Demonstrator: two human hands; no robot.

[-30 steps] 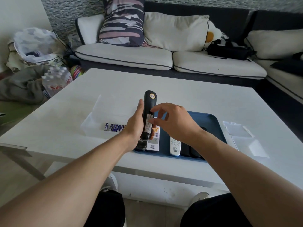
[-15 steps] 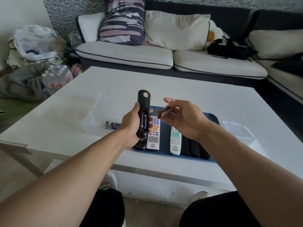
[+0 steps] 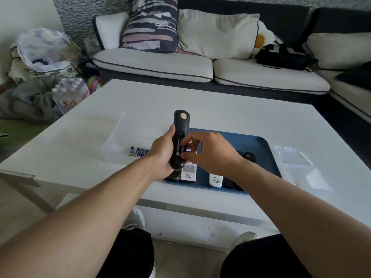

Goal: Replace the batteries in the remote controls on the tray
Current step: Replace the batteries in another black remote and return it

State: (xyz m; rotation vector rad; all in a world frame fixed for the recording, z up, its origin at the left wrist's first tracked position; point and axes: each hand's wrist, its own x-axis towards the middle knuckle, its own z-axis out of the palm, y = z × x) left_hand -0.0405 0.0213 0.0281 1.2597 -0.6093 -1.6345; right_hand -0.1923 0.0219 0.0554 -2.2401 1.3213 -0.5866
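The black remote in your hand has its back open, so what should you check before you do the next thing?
1. Black remote held steady: ok, the left hand grips it upright above the blue tray.
2. Battery compartment open: ok, blue batteries show inside it.
3. Right hand on the job: ok, its fingertips are at the compartment.
4. Batteries the right way round: cannot tell, the markings are too small.
5. Spare batteries in reach: ok, a row lies on the table left of the tray.
6. Remote's cover: cannot tell, I can't see where it is.
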